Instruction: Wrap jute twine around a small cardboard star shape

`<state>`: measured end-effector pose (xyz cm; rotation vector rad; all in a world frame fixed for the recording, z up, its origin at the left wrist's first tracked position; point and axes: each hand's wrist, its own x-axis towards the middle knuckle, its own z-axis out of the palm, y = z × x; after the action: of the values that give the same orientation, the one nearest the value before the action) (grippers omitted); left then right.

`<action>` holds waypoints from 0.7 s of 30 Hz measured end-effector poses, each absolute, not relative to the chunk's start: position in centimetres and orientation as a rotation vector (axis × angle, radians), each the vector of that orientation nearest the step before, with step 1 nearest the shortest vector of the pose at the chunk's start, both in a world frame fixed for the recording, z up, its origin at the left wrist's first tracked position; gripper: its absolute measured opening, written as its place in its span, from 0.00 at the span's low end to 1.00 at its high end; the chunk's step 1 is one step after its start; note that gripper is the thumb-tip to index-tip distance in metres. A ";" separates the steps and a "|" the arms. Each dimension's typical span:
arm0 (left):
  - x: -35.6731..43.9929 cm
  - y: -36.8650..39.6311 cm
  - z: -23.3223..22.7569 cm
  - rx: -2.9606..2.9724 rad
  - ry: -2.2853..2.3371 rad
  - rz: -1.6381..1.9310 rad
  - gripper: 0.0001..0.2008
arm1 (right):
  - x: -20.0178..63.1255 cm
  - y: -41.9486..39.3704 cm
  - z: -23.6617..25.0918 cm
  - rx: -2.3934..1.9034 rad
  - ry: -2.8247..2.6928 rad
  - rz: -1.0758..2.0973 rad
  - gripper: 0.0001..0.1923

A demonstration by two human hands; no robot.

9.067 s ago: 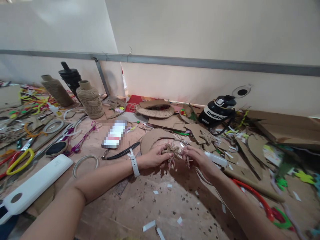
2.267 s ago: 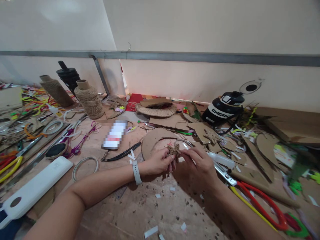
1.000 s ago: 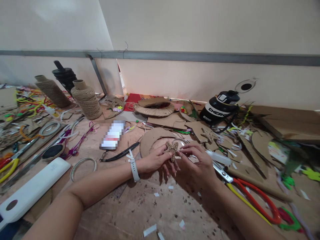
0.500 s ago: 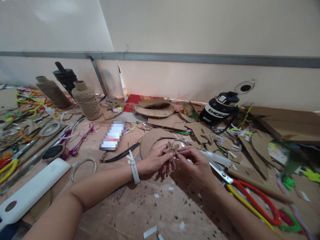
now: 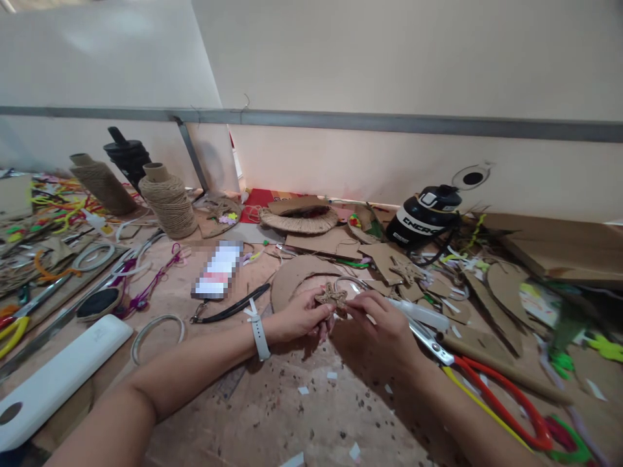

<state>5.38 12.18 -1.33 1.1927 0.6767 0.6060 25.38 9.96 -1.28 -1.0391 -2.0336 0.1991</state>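
A small star wrapped in brown twine [image 5: 333, 296] is held above the table, in front of a cardboard crescent [image 5: 288, 280]. My left hand [image 5: 302, 316] grips it from the left, thumb on top. From the right, the fingertips of my right hand [image 5: 382, 318] pinch the star's edge; whether they hold a loose twine end is too small to tell. Just right of my right hand lie scissors [image 5: 440, 353] with red and yellow handles and a whitish translucent stick or tube [image 5: 422, 313].
Twine spools [image 5: 168, 201] stand back left, a black bottle [image 5: 423, 217] back right. A phone [image 5: 217, 269], black strap [image 5: 233, 305], tape ring [image 5: 156, 337] and long white device [image 5: 63, 383] lie left. Cardboard scraps [image 5: 509, 292] crowd the right; paper bits [image 5: 331, 375] dot the front.
The star has turned slightly in my fingers, and both hands stay close around it. The whole view has shifted a little.
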 end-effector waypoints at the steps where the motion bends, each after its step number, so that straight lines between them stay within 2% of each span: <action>1: 5.4 12.2 -1.4 1.200 0.662 0.585 0.27 | 25.5 9.9 -1.3 -1.016 -2.083 0.115 0.08; 6: 4.9 12.6 -1.4 1.183 0.565 0.431 0.26 | 25.8 10.0 -1.1 -0.881 -2.238 -0.142 0.10; 10: 4.4 13.0 -1.0 1.255 0.493 0.329 0.21 | 25.5 10.2 -0.6 -0.844 -2.205 -0.103 0.09; 16: 4.1 13.0 -0.3 1.301 0.488 0.244 0.18 | 25.2 10.3 0.3 -0.969 -2.066 0.275 0.10; 21: 4.2 12.8 -0.3 1.248 0.530 0.248 0.17 | 25.4 10.1 0.4 -1.211 -1.983 0.790 0.12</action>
<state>4.17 12.83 -0.32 1.2482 0.5301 0.2479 25.37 10.11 0.42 -1.2109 -1.9832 0.7897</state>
